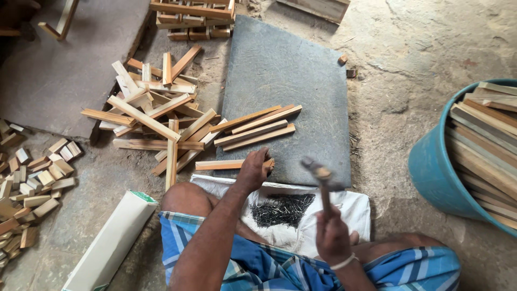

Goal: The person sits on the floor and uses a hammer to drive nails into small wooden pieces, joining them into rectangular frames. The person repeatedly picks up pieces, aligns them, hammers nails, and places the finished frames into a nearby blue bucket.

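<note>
My left hand [253,170] presses down on the right end of a thin wooden strip [221,164] that lies along the near edge of a dark flat slab [285,70]. Whether a nail is pinched in the fingers I cannot tell. My right hand [331,237] grips the handle of a hammer [318,172], raised and blurred a short way right of the left hand. Several more strips [258,126] lie side by side on the slab. A heap of dark nails [280,209] rests on a white sack [344,205] between my knees.
A loose pile of wooden strips [151,116] lies left of the slab. Small wooden blocks [32,183] are scattered at the far left. A blue tub [431,167] full of strips stands at the right. A white carton [110,242] lies by my left knee. Assembled wooden frames [191,19] sit at the top.
</note>
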